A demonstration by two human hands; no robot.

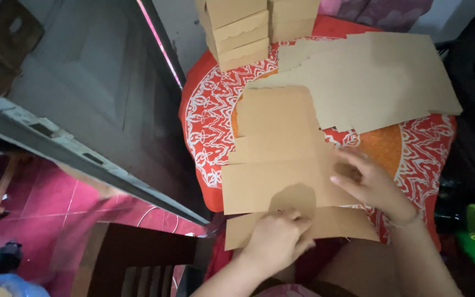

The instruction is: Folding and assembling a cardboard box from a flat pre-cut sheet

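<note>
I log folding stage: left hand (276, 236) pinches the flat kraft box blank (273, 159) near flap, right hand (366, 181) presses open-palmed. Next, imo: crease flap upright.

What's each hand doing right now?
Left hand: closed, pinching the rounded flap of the flat brown cardboard box blank.
Right hand: open, fingers pressing the same blank.

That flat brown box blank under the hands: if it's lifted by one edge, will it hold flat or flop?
The blank looks like thin card with creases, so it would probably bend at the folds rather than stay flat. It seems light for its size and may slide easily on the tablecloth. The left hand and right hand press on it, which likely keeps it from shifting.
</note>
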